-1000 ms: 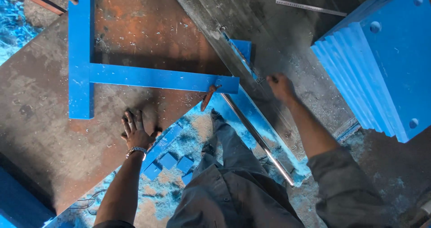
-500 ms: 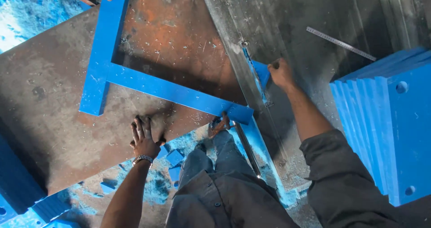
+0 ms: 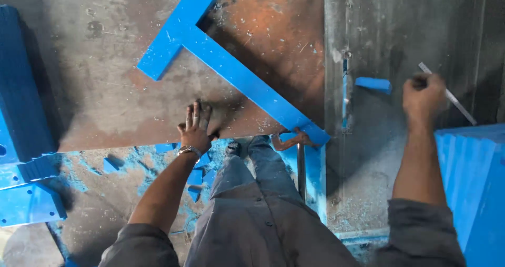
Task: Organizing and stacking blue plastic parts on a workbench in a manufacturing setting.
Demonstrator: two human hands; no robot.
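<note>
My left hand [image 3: 195, 127] lies flat, fingers spread, on a rusty steel plate [image 3: 105, 88] near its front edge. A blue painted T-shaped frame [image 3: 231, 72] rests on the plate, its long bar running down to the right. My right hand [image 3: 423, 99] reaches out over the grey metal table [image 3: 379, 25], its fingers closed around a thin steel ruler [image 3: 460, 109] that lies slanted there. A small blue block [image 3: 373, 84] sits just left of that hand.
A rust-coloured clamp handle [image 3: 292, 140] sticks out at the blue bar's lower end. Stacked blue plates [image 3: 473, 183] stand at the right, more blue parts [image 3: 23, 141] at the left. Blue offcuts and dust [image 3: 113, 164] litter the floor by my legs.
My right hand left the blue frame's corner and moved right onto the steel ruler. My left hand stays flat on the plate. The view has swung round.
</note>
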